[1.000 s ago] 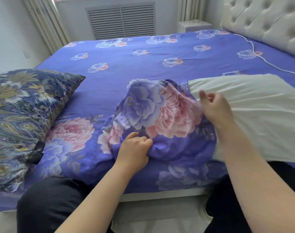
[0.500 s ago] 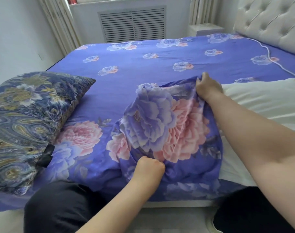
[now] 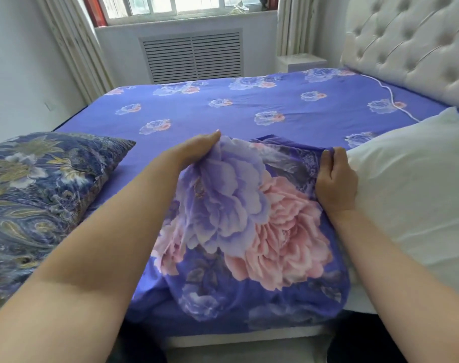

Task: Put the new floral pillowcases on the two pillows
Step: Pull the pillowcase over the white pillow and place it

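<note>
Pillowcase point(image 3: 249, 231) at bed's point(image 3: 223, 111) near edge, half over pillow point(image 3: 406, 192) | our left hand point(image 3: 197, 150) and right hand point(image 3: 335, 184) each clutch its mouth | risk: bunched cloth snags, grip slips

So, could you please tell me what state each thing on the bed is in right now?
Floral pillowcase: bunched, partly over the white pillow's end.
White pillow: mostly bare.
Dark patterned pillow: lying apart, untouched.
Left hand: gripping the pillowcase.
Right hand: gripping the pillowcase's edge at the pillow.
Bedsheet: spread flat.
</note>
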### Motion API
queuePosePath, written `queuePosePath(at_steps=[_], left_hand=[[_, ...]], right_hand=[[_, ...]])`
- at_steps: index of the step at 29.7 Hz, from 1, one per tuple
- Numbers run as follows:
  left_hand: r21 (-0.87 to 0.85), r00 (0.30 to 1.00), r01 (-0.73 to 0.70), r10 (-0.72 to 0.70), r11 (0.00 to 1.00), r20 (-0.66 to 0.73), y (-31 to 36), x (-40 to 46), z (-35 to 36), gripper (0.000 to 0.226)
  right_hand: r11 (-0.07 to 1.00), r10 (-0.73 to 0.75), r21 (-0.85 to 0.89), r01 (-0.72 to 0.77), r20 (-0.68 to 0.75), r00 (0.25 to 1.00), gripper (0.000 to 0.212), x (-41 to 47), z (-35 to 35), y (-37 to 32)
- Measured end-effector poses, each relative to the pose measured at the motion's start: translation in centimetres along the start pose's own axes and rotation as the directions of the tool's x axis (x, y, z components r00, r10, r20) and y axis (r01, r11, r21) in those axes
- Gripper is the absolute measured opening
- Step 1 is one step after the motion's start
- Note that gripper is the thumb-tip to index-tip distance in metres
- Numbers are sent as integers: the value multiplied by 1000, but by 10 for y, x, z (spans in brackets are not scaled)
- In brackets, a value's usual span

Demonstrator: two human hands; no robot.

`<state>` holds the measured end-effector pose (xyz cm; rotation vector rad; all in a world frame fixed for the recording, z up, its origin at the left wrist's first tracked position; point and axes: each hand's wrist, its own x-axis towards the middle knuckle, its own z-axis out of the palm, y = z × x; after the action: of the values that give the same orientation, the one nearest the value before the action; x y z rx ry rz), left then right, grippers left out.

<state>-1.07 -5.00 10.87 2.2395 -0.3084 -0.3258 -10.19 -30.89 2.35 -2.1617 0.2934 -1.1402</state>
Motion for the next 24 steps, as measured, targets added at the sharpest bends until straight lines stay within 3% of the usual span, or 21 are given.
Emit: queuePosePath(at_steps=[2,3,4,7,9,11,13,14,16,17,18,21,23,24], left_hand=[[-166,961,146,-99,975,259,-4,0,-6,33],[-142,936,181,-126,973,328,-6,-1,-9,26],[-53,923,174,-144,983,357,-9,-4,-12,24],[218,910,142,-215,965,355,-11,-13,-15,42],[247,880,212,-295,945,373,-5,-21,-15,36],[325,866,153,-285,933,411,0,-25,-16,34],[269,946,66,-146,961,290,0,-19,-21,20],[127,990,24,-41,992,132,0,-12,-27,11],[-260,969,-56,-10,964,-247,7,4,-43,14],[-391,937,-106,-40,914,-347,14,13,-55,21],[-412,921,-150,-24,899,-389,23,16,-63,24],[-119,965,-151,120,981,-231,38,9,-58,24],[-23,998,-65,65,998,-2,28,0,-38,25],[-45,987,38,-31,998,158,20,-6,-29,34]], right_hand=[[995,-37,87,41,-50,998,37,-4,-4,0],[990,-42,134,50,-65,997,38,-5,-5,0],[983,-42,174,55,-75,996,41,-6,-7,-1],[968,-52,242,65,-57,997,45,-8,-11,-5],[970,-35,241,31,11,999,50,-6,-13,-7],[974,3,224,-30,119,993,59,0,-14,-9],[972,21,224,-71,219,976,61,7,-14,-12],[974,18,214,-74,254,967,58,9,-14,-14],[989,-7,144,-40,317,948,46,6,-10,-18],[995,-21,96,-14,346,938,41,3,-7,-19],[998,-31,62,9,358,933,37,0,-4,-19],[994,-18,109,-11,261,965,36,-9,-3,-20],[983,-20,185,-10,156,988,36,-14,-7,-17],[979,-30,203,4,122,992,33,-16,-10,-15]])
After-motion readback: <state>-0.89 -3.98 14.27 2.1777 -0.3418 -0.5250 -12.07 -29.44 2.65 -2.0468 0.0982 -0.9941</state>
